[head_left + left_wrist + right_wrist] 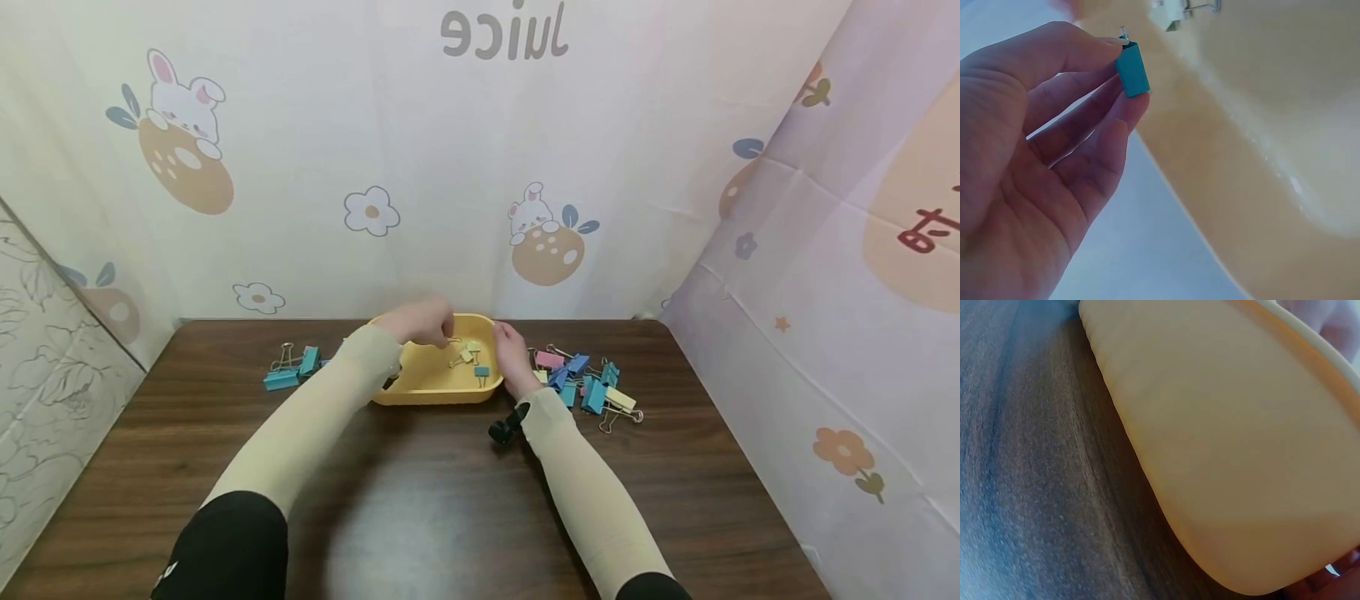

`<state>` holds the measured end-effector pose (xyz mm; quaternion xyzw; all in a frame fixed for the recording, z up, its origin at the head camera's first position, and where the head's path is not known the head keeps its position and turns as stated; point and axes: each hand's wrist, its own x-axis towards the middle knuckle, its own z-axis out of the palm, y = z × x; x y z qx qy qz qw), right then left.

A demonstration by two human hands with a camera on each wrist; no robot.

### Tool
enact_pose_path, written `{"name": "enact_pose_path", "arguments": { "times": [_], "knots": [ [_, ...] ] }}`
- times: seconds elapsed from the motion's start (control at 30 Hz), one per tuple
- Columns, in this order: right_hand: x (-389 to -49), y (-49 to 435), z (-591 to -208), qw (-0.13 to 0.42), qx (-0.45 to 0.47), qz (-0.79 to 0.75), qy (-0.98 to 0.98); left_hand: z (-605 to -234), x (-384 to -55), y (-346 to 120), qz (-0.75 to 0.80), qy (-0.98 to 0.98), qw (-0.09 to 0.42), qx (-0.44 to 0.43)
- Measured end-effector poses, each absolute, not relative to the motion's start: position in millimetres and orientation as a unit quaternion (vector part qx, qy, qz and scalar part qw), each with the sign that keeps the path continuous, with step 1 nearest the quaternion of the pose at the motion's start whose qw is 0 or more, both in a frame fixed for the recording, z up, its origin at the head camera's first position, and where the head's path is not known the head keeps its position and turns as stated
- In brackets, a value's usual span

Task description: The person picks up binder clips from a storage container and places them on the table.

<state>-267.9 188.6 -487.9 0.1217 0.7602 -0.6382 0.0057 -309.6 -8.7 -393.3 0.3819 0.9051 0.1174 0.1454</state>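
Observation:
My left hand [423, 323] is over the left back part of a yellow plastic tray [431, 398]. In the left wrist view its thumb and fingers pinch a small teal binder clip [1133, 70], held beside the tray's rim. At the right end of the tray, my right hand [512, 354] grips the side wall, its fingers partly hidden by the tray. Inside the tray lie a teal binder clip [482, 372] and pale yellow clips [467, 356]. The right wrist view is mostly filled by the tray's outer wall [1229, 444].
Right of the tray, a loose pile of blue, teal, pink and yellow binder clips [594, 395] lies on the dark wooden table [420, 517]. Several teal clips [282, 380] lie to its left, partly behind my left forearm. A printed curtain [315, 167] hangs along the table's back edge.

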Motion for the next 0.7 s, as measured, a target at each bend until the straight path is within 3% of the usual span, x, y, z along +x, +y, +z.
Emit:
{"name": "enact_pose_path", "arguments": {
  "times": [0.37, 0.7],
  "knots": [
    [-267.3, 188.4, -485.4, 0.015, 0.126, -0.633, 0.763, -378.0, -275.5, -66.0, 0.169, 0.900, 0.069, 0.396],
    [-266.7, 189.0, -486.1, 0.011, 0.127, -0.636, 0.761, -391.1, -237.0, -121.6, 0.211, 0.889, -0.017, 0.407]
  ]
}}
